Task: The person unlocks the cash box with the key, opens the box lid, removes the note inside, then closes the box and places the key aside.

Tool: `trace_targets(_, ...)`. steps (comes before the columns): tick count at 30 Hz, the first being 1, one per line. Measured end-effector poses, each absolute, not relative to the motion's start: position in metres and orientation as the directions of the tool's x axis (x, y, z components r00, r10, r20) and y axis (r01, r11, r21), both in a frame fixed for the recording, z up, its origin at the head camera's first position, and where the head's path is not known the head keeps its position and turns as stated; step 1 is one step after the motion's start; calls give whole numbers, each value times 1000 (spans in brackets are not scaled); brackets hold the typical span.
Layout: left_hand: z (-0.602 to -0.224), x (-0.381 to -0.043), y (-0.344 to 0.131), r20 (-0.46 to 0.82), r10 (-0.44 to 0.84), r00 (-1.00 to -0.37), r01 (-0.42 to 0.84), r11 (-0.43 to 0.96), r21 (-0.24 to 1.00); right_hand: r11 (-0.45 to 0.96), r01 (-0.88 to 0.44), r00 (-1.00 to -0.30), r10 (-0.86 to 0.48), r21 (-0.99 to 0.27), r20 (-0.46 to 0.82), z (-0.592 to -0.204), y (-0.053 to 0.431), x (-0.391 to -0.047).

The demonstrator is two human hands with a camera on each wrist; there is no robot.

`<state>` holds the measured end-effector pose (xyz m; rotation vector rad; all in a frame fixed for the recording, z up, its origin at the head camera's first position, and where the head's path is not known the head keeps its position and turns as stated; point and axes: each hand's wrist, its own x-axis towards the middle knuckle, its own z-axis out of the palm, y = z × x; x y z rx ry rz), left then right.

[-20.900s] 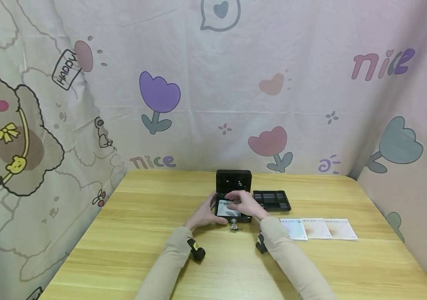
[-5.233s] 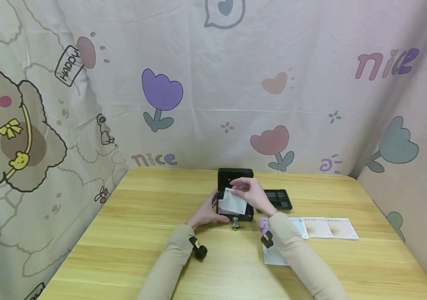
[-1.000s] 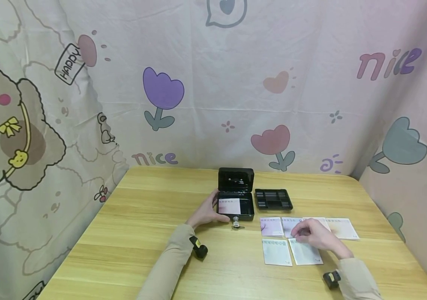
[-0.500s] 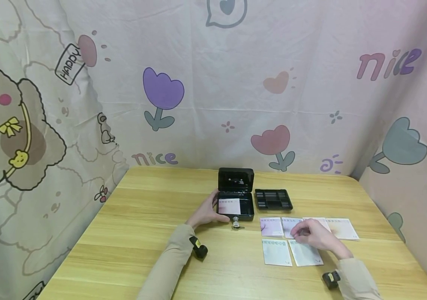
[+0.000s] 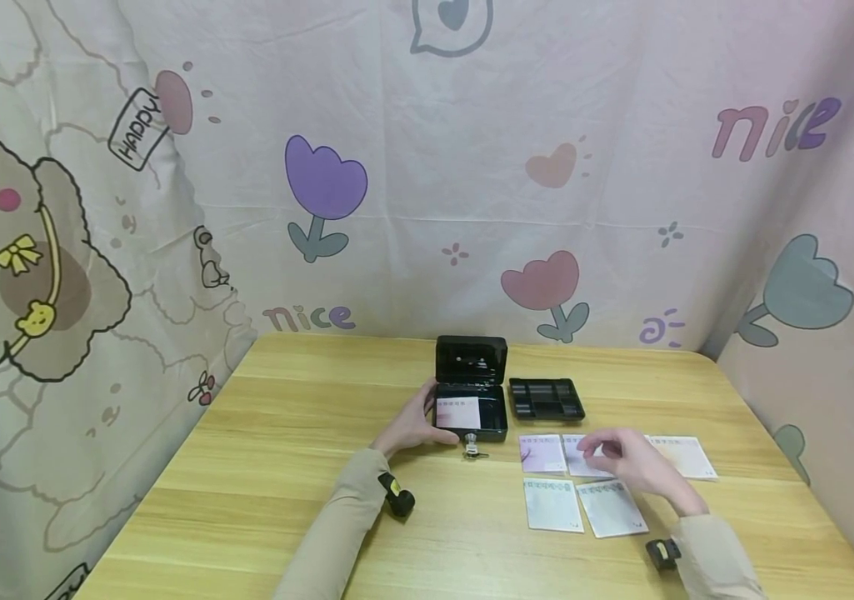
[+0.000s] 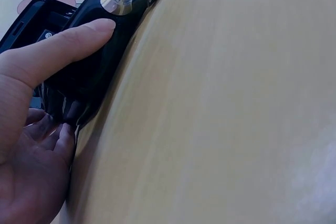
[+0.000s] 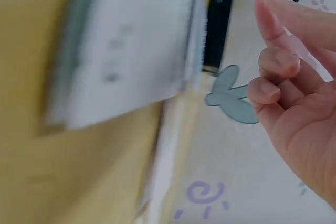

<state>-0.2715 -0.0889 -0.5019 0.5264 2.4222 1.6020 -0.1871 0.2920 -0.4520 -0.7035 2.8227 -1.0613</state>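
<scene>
In the head view my left hand (image 5: 413, 425) grips the left front corner of a black cash box (image 5: 492, 434), lid raised. Its thumb lies on the front wall near the lock, the fingers along the left side, as the left wrist view shows. Inside the box lies a pinkish stack of banknotes (image 5: 458, 413). My right hand (image 5: 640, 462) hovers over the laid-out banknotes, fingers loosely curled around nothing. Just below it is a pale green stack of banknotes (image 5: 612, 510), beside a similar stack (image 5: 552, 507). A purple stack (image 5: 541, 454) and a bluish stack (image 5: 575, 465) lie behind.
A black compartment tray (image 5: 546, 400) sits right of the box. Keys on a ring (image 5: 475, 455) hang from the lock (image 5: 471, 440). A brownish stack of banknotes (image 5: 685, 458) lies at the right end of the back row. A patterned cloth (image 5: 397, 167) hangs behind the table (image 5: 322, 375).
A pale green stack has gone from the box to the front row. Over the last half second that stack turned slightly and my right hand lifted off it. My left hand stays put.
</scene>
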Motion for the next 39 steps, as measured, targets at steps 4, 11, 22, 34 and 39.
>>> trace_targets(4, -502, -272, -89, 38, 393, -919, 190, 354, 916, 665, -432, -890, -423, -609, 169, -436, 280, -189)
trace_targets(11, -502, -271, -91, 28, 381, -924, 180, 371, 911, 623, -549, -823, -520, -558, 229, -414, 243, -207)
trace_targets(22, -500, -272, -94, 26, 389, -921, 174, 350, 921, 511, -499, -771, -631, -699, 89, -413, 161, -255)
trace_targets(34, -502, -272, -89, 47, 425, -904, 203, 331, 922, 467, -469, -773, -628, -750, 93, -452, 125, -294)
trace_targets(39, -502, -271, -88, 56, 422, -905, 208, 323, 923, 470, -449, -784, -615, -760, 83, -465, 120, -299)
